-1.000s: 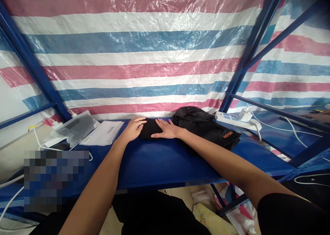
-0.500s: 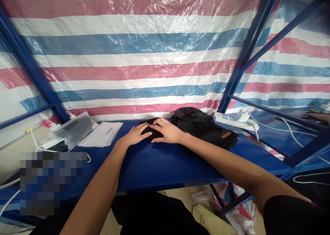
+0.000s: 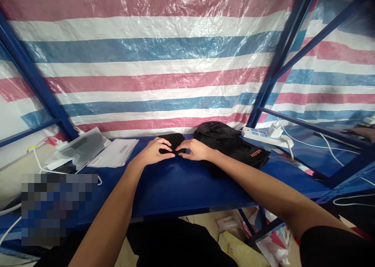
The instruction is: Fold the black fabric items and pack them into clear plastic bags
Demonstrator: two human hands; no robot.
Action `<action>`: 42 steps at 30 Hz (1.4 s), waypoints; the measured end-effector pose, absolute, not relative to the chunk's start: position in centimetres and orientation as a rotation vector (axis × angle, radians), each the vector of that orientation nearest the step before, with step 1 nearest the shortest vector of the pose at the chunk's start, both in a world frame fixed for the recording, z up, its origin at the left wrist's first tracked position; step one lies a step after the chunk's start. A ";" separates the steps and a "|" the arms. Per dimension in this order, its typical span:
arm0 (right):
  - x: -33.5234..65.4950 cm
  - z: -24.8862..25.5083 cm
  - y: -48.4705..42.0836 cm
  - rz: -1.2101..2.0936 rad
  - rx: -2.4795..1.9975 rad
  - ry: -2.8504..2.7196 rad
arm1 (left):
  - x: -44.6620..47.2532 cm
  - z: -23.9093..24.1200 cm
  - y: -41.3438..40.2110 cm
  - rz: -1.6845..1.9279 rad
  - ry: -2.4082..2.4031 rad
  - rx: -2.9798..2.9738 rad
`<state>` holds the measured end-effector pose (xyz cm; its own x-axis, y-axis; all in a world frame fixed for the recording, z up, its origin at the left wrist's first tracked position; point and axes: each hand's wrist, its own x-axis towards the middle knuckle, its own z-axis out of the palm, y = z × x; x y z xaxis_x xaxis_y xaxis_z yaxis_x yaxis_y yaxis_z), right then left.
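A small folded black cloth lies on the blue shelf board, near the striped tarp at the back. My left hand grips its near left edge with curled fingers. My right hand pinches its near right edge, fingertips almost meeting the left hand's. Just right of my right hand lies a larger black garment with orange lettering, bunched in a heap.
A clear plastic sleeve and white papers lie at the left of the shelf. A white power strip with a plugged charger and cables sits at the right. Blue uprights frame the bay. Boxes sit on the floor below.
Both hands lay flat on the black cloth a second ago. They have since drawn together and curled, gripping the cloth's near edge, and the cloth now looks smaller and more bunched.
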<state>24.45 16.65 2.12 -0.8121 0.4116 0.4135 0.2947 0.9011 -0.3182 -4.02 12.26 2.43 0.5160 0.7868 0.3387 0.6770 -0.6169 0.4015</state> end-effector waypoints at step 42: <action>23.2 1.3 17.7 0.283 -0.545 -2.482 | -6.1 2.3 12.7 0.854 1.396 2.290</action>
<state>23.21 17.66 1.26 -0.7506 0.4405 0.4925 0.3183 0.8942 -0.3148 -6.07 12.72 2.29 0.3420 0.8831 0.3212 0.6884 -0.4681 0.5541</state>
